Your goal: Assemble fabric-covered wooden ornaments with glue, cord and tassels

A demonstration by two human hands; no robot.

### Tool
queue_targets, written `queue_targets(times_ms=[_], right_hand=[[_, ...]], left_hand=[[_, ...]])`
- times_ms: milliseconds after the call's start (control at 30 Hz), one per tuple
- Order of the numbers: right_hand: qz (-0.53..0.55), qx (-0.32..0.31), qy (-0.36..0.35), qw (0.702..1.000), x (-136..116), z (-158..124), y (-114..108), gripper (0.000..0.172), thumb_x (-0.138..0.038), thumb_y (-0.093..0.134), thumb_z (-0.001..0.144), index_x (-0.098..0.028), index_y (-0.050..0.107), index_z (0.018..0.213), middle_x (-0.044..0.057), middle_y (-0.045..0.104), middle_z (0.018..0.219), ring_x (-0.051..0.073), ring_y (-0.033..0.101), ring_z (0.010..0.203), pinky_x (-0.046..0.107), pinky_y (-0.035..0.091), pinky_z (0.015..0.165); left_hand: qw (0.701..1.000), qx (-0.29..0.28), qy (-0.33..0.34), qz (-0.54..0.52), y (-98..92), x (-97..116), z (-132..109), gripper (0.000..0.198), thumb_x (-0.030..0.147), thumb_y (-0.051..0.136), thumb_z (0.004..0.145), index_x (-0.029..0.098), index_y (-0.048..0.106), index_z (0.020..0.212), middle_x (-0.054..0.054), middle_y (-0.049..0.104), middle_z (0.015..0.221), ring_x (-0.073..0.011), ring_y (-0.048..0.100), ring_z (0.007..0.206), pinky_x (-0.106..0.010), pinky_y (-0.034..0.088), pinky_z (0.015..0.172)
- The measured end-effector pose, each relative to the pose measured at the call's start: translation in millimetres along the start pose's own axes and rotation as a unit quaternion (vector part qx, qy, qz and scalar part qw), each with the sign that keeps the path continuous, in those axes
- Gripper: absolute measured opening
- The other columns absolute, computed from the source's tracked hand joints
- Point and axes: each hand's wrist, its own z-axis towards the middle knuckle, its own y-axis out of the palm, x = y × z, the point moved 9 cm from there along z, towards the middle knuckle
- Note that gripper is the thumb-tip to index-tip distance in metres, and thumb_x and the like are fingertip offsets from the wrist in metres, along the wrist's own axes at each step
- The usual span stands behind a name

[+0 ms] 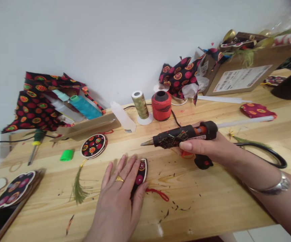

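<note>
My left hand [120,191] lies over a fabric-covered ornament [140,174], its edge between thumb and index finger. The ornament has dark floral cloth and a pale rim; much of it hides under the hand. From its lower side comes a red cord loop [161,194]. My right hand [210,146] is closed around the grip of a black hot glue gun [185,135], held above the table with its nozzle towards the left. A white glue stick [246,122] reaches out of the gun's back. Further left lies a round floral ornament [93,145] with a green tassel [79,186].
A thread spool [140,106], a red thread cone [161,106] and a white bottle [123,117] stand near the wall. Cardboard boxes [241,75] with cloth sit behind. A green cap [66,155], a screwdriver [35,144] and a phone [4,215] are at left. Dark scraps litter the table.
</note>
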Motion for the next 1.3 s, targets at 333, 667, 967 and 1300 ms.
queue_targets(times_ms=[333, 667, 967, 1300], right_hand=[[-0.003, 0.009, 0.006, 1.000, 1.3, 1.1, -1.7, 0.029, -0.046, 0.075, 0.070, -0.018, 0.069, 0.067, 0.000, 0.059, 0.062, 0.013, 0.051, 0.057, 0.023, 0.039, 0.050], [-0.003, 0.009, -0.011, 1.000, -1.9, 1.7, -1.8, 0.023, -0.043, 0.073, 0.070, -0.020, 0.072, 0.075, -0.002, 0.055, 0.058, 0.012, 0.049, 0.054, 0.024, 0.040, 0.049], [0.009, 0.002, -0.009, 1.000, -2.0, 2.2, -0.4, 0.023, -0.042, 0.073, 0.072, -0.019, 0.071, 0.076, -0.001, 0.056, 0.061, 0.011, 0.047, 0.052, 0.022, 0.038, 0.045], [0.024, 0.001, -0.020, 1.000, -4.2, 1.8, -0.4, 0.018, -0.038, 0.073, 0.072, -0.020, 0.069, 0.070, -0.004, 0.051, 0.055, 0.010, 0.047, 0.051, 0.023, 0.040, 0.048]], left_hand=[[1.000, 0.013, 0.013, 0.003, -1.1, 4.0, 1.6, 0.043, 0.027, 0.049, 0.092, 0.013, 0.050, 0.133, -0.014, 0.057, 0.137, -0.0319, 0.050, 0.129, -0.058, 0.037, 0.106], [0.999, 0.019, 0.024, 0.035, -0.7, 7.1, 2.1, 0.041, 0.026, 0.050, 0.091, 0.014, 0.052, 0.130, -0.014, 0.058, 0.136, -0.0320, 0.053, 0.125, -0.056, 0.036, 0.106], [0.998, 0.018, 0.033, 0.051, -4.9, 8.3, 3.5, 0.041, 0.027, 0.050, 0.090, 0.014, 0.055, 0.129, -0.015, 0.059, 0.135, -0.0353, 0.054, 0.125, -0.059, 0.030, 0.107], [0.999, 0.008, 0.021, 0.036, -2.2, 4.8, 3.9, 0.040, 0.026, 0.050, 0.091, 0.015, 0.054, 0.129, -0.015, 0.059, 0.135, -0.0351, 0.053, 0.125, -0.061, 0.029, 0.107]])
